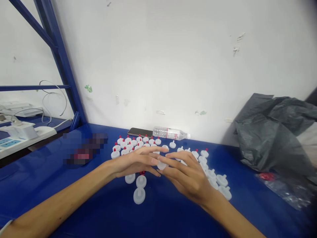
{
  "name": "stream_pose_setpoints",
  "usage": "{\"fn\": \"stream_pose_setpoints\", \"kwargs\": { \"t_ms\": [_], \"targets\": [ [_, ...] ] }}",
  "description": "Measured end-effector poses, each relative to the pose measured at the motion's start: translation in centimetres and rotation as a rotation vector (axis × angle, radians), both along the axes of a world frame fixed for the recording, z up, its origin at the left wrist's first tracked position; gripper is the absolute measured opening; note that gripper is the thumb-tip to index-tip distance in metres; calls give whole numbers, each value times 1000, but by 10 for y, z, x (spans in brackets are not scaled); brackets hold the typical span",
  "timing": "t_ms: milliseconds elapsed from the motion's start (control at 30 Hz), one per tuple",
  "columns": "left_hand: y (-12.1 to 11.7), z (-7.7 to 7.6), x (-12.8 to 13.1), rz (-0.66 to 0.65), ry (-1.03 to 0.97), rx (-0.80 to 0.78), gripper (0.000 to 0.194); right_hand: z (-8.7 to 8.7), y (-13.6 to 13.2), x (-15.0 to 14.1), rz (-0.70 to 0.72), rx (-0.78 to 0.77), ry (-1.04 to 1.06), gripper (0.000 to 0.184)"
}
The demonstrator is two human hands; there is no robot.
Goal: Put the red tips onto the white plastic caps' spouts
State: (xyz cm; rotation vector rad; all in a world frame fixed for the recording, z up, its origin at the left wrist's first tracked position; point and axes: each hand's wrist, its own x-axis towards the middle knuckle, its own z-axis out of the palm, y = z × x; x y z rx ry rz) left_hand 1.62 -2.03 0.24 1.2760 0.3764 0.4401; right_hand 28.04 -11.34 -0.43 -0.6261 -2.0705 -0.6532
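A white round cap with a nozzle (161, 165) is held up over the blue table between my two hands. My right hand (189, 173) pinches it from the right with bent fingers. From the left, my left hand (135, 161) has its fingertips closed against the cap's edge; part of that grip is hidden. Behind my left hand stand several white caps with red tips (115, 153). Nearer me lie a few white caps without visible red tips (139, 195), close to small red pieces (142, 173). More white caps (222, 180) are clustered beyond my right hand, mostly plain.
A phone (140, 132) and a clear plastic bottle (170, 133) lie along the wall. On the right are a grey plastic bag (274, 132) and a clear bag with red pieces (267, 176). A power strip (29, 140) and blue metal frame (63, 62) stand left.
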Motion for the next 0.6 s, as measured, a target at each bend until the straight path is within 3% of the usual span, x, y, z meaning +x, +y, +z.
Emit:
{"fn": "stream_pose_setpoints", "kwargs": {
  "t_ms": [67,167,433,600],
  "targets": [
    [-5,-1,4,-66,-47,-19,54,-1,-3,-3,4,33,14,34],
    [-11,-2,11,-23,-59,29,42,-2,-4,-5,16,47,33,34],
    [-14,-3,18,94,26,161,47,-9,3,-8,14,40,41,35],
    [-8,-4,15,134,85,308,67,-5,6,-5,-45,30,14,34]
  ]
}}
